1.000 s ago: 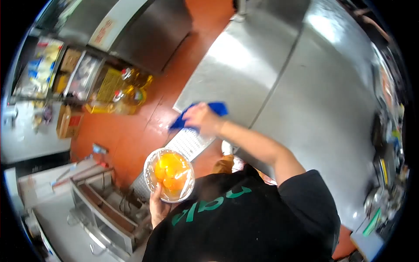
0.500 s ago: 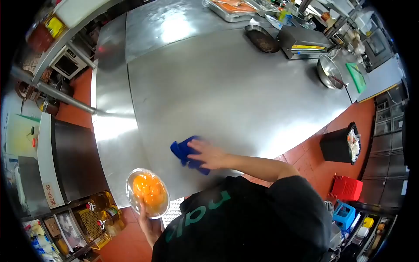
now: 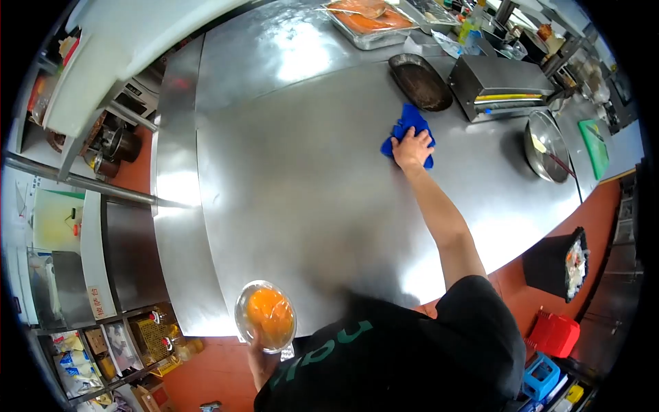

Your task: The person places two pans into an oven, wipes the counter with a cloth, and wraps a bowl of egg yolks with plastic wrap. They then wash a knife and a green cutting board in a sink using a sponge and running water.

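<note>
My left hand (image 3: 257, 360) grips a round metal bowl (image 3: 241, 327) at the front edge of the table. Orange egg yolks (image 3: 270, 310) fill the bowl, with a shiny clear film seemingly over them. Out over the steel table, my right hand (image 3: 413, 147) presses a crumpled blue cloth (image 3: 398, 136) against the surface, its fingers bent over the cloth. Just beyond that hand lies a dark oval pan (image 3: 420, 81). To its right stands a steel box-shaped dispenser (image 3: 504, 84) with a yellow strip.
A metal mixing bowl (image 3: 547, 147) and a green cutting board (image 3: 594, 149) lie at the right. At the back sits a film-covered tray (image 3: 367, 38) of orange food. A white shelf (image 3: 147, 38) overhangs the left side. A black bin (image 3: 555, 262) stands on the red floor.
My right hand has slid the blue cloth forward and right, from near my body to beside the oval pan. The view has shifted slightly; my left hand still holds the bowl of yolks.
</note>
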`<state>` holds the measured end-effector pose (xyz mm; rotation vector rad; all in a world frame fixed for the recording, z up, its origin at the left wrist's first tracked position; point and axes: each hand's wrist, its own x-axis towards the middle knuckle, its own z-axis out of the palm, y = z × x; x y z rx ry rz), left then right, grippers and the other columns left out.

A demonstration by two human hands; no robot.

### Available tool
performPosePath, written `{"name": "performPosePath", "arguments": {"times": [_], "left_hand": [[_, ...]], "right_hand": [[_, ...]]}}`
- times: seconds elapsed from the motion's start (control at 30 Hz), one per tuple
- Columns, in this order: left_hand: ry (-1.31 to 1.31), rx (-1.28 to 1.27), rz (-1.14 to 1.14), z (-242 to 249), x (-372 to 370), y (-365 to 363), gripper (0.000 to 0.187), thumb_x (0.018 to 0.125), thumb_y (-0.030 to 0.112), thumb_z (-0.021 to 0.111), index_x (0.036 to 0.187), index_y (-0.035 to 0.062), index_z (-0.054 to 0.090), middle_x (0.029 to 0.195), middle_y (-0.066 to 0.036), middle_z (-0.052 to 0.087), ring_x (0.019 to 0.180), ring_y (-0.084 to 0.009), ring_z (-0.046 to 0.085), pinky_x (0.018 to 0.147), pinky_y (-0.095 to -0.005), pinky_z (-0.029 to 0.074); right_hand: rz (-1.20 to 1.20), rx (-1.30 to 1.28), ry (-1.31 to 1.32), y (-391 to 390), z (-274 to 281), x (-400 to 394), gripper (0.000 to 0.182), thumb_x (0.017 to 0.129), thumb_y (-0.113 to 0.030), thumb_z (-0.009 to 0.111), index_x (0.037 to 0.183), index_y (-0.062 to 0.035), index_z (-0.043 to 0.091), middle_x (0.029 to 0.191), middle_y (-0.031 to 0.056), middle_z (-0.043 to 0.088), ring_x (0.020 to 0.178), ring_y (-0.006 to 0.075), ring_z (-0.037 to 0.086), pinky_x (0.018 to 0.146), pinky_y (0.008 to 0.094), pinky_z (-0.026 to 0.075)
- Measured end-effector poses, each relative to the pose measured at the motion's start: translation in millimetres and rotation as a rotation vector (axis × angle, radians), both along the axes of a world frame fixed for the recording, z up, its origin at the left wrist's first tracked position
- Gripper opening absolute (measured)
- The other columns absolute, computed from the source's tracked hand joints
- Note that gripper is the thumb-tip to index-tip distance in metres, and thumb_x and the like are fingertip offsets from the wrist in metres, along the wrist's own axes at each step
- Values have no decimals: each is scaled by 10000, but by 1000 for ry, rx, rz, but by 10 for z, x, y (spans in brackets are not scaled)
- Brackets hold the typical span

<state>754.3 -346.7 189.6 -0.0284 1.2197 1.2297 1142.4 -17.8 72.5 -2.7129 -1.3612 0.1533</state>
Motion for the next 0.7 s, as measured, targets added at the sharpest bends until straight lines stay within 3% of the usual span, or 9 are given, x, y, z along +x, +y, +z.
{"name": "performPosePath", "arguments": {"times": [0.1,0.27,0.33,0.4,0.43,0.5,0.57,0.63,0.7], "left_hand": [[51,4,33,-2,94,70,547,834,273,537,1260,14,311,1222,-142,426,1117,-274,427,941,-425,341],[83,58,36,57,312,275,481,866,281,483,1248,27,337,1211,-138,444,1097,-280,447,915,-388,368],[172,47,38,14,363,251,506,826,282,536,1220,15,364,1185,-145,460,1069,-273,465,887,-397,389],[255,30,34,10,357,260,532,786,284,589,1192,3,391,1158,-151,475,1041,-265,483,858,-406,410],[140,-73,87,99,357,282,572,795,250,605,1253,17,354,1219,-124,459,1109,-254,452,929,-404,379],[180,-201,205,150,427,354,553,786,226,619,1243,39,369,1190,-118,480,1087,-251,468,913,-407,392],[218,-275,209,19,368,346,550,790,228,613,1244,37,369,1196,-122,473,1098,-256,456,923,-410,383],[285,-41,-68,-116,309,343,562,776,310,593,1198,3,384,1157,-146,475,1044,-281,479,878,-439,394],[241,41,-140,111,620,565,574,778,313,592,1206,-1,375,1163,-145,472,1051,-285,475,887,-442,386]], "right_hand": [[9,-86,32,655,-62,-160,742,769,-512,504,1325,-77,275,1365,234,197,1248,350,214,933,536,255],[15,-82,72,1539,66,-275,818,742,-528,534,1339,-63,223,1365,230,195,1251,357,204,931,544,257],[29,-108,117,1816,179,-251,871,716,-533,565,1347,-66,188,1370,221,184,1263,343,185,932,554,248],[66,63,-34,2276,-417,-176,753,727,-443,571,1326,-103,268,1366,168,221,1255,313,210,936,559,240],[61,73,-16,2333,-364,-210,753,727,-443,571,1326,-103,268,1366,168,221,1255,313,210,936,559,240],[437,47,37,2281,-160,-269,626,713,-330,563,1279,-152,364,1347,109,267,1236,284,245,942,560,232],[619,79,81,2222,-205,-490,511,712,-243,529,1214,-196,449,1327,69,310,1224,256,269,935,557,243],[822,76,106,1938,-119,-746,480,714,-215,519,1192,-215,473,1315,43,340,1216,242,282,934,521,271],[1032,90,112,1626,-160,-920,453,701,-206,544,1152,-219,505,1298,25,364,1192,228,310,935,483,288]]}}
